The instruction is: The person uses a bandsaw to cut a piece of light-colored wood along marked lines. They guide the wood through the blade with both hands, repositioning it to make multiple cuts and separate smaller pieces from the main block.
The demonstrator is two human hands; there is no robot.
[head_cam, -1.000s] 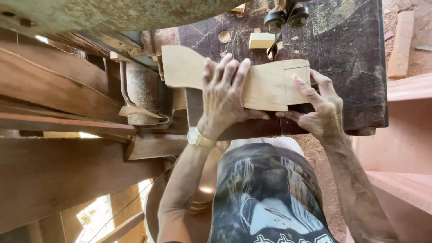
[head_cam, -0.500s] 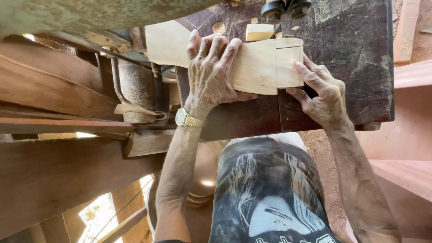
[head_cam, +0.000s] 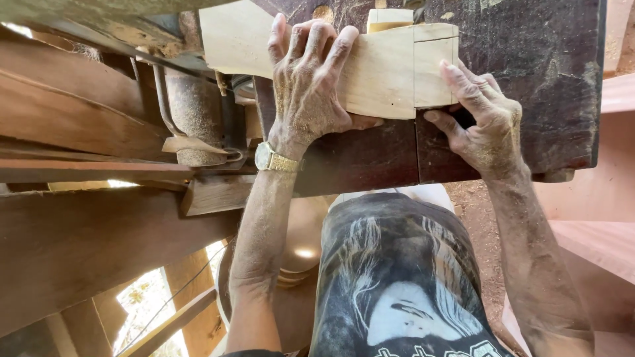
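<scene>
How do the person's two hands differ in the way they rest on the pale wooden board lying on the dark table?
The left hand lies flat on top of the pale wooden board, fingers spread; the right hand is off the board's top, only its fingertips pressing the near corner. The left wrist carries a gold wristwatch; the right wrist is bare. Both hands are dusted with sawdust and rest over the dark table.

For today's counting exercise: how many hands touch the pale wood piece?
2. The left hand lies flat on top of the wood piece; the right hand presses its near right corner.
</scene>
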